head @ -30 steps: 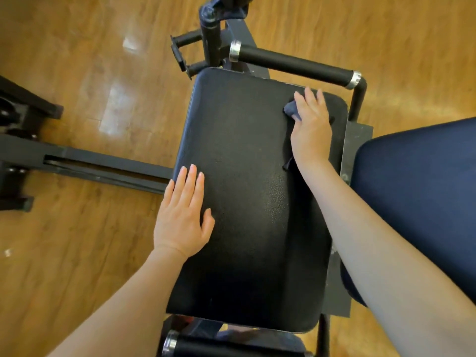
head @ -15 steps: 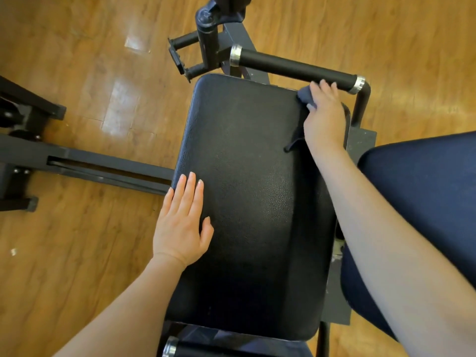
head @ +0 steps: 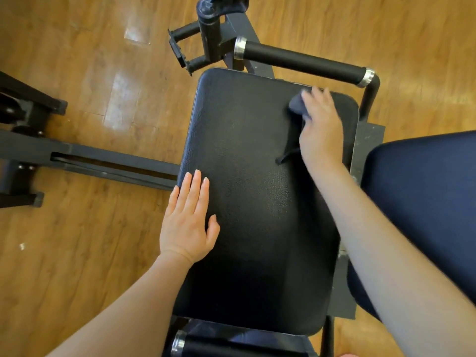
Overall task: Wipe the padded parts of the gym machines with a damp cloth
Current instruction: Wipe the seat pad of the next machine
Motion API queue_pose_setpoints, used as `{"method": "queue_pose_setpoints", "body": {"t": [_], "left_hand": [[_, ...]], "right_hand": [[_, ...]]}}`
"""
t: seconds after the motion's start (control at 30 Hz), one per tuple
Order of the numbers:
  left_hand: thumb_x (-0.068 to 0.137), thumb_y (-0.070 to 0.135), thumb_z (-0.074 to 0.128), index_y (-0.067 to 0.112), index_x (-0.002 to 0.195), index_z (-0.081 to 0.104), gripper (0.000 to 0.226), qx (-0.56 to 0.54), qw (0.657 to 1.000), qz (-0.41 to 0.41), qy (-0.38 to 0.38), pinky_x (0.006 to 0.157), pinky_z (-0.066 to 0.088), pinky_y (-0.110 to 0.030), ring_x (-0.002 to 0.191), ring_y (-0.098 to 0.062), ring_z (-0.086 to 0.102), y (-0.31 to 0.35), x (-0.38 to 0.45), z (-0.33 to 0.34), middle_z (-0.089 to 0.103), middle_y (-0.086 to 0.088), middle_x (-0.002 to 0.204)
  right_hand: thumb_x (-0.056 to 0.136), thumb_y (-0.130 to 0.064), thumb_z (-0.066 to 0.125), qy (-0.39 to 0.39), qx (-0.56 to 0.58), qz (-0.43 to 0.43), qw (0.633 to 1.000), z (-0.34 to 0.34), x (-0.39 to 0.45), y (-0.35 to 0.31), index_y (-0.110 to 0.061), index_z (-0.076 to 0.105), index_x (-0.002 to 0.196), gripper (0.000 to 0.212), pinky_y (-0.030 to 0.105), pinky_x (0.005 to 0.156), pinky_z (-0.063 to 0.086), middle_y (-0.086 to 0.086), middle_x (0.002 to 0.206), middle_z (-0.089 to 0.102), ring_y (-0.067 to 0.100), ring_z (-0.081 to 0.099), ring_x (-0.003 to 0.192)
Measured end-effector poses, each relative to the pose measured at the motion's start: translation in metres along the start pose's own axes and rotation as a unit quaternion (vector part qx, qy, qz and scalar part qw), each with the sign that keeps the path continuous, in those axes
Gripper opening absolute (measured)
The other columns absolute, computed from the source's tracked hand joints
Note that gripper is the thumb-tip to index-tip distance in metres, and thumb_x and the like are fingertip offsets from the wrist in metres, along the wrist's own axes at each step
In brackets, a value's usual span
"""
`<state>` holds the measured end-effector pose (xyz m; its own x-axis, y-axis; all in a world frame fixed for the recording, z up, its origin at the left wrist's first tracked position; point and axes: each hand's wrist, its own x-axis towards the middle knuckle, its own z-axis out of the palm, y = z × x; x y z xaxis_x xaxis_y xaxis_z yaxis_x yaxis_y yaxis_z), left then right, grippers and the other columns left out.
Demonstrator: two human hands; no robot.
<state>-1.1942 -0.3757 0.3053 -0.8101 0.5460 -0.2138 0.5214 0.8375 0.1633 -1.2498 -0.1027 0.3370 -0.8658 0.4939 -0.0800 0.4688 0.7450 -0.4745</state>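
Observation:
A black padded seat of a gym machine fills the middle of the view. My right hand presses a dark blue-grey cloth onto the pad near its far right corner; a strip of the cloth trails out below the palm. The fingers look blurred with motion. My left hand lies flat on the pad's left edge, fingers straight and together, holding nothing.
A black foam-covered handle bar with chrome ends runs just beyond the pad. The dark steel frame stretches left over the wooden floor. A dark blue clothed leg is at the right. Another handle shows at the bottom.
My right hand with the cloth went up to the pad's far right corner by the handle, then slid back left along the far edge. My left hand stayed flat in place.

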Motion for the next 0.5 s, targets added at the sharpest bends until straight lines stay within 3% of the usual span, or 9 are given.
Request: {"method": "queue_pose_setpoints", "body": {"t": [0.13,0.3,0.43,0.5], "left_hand": [[0.087,0.039,0.034,0.003,0.144,0.036,0.068,0.004,1.000,-0.001,0.001,0.109,0.020,-0.055,0.141,-0.032,0.023,-0.001,0.000,0.002,0.037,-0.020,0.151],[0.086,0.038,0.035,0.002,0.144,0.034,0.068,-0.007,1.000,-0.001,0.005,0.116,0.016,-0.043,0.142,-0.031,0.020,-0.001,-0.001,-0.001,0.035,-0.021,0.152],[0.086,0.038,0.036,0.002,0.143,0.034,0.068,-0.010,1.000,0.006,0.003,0.115,0.007,-0.038,0.141,-0.032,0.020,-0.001,0.001,-0.001,0.036,-0.022,0.151],[0.086,0.037,0.036,0.002,0.144,0.033,0.068,-0.016,1.000,0.006,0.005,0.114,0.009,-0.039,0.141,-0.033,0.021,-0.001,0.001,-0.001,0.036,-0.022,0.151]], "right_hand": [[0.097,-0.001,0.042,-0.022,-0.049,0.001,0.999,0.006,0.039,-0.012,-0.009,0.034,0.143,0.048,0.026,0.112,0.014,0.004,0.151,0.030,0.021,0.015,0.143],[0.093,0.007,0.041,-0.006,-0.015,0.001,1.000,0.024,-0.056,-0.006,-0.011,0.035,0.143,0.054,0.018,0.109,0.006,0.002,0.152,0.029,0.017,0.012,0.144],[0.085,0.017,0.048,-0.013,-0.024,-0.022,0.999,0.031,-0.123,-0.001,-0.006,0.045,0.137,0.057,0.031,0.112,0.016,0.007,0.146,0.039,0.020,0.022,0.140],[0.081,0.019,0.049,-0.016,-0.015,-0.043,0.999,0.028,-0.122,0.003,-0.004,0.051,0.131,0.055,0.031,0.110,0.020,0.010,0.141,0.046,0.021,0.027,0.137]]}}
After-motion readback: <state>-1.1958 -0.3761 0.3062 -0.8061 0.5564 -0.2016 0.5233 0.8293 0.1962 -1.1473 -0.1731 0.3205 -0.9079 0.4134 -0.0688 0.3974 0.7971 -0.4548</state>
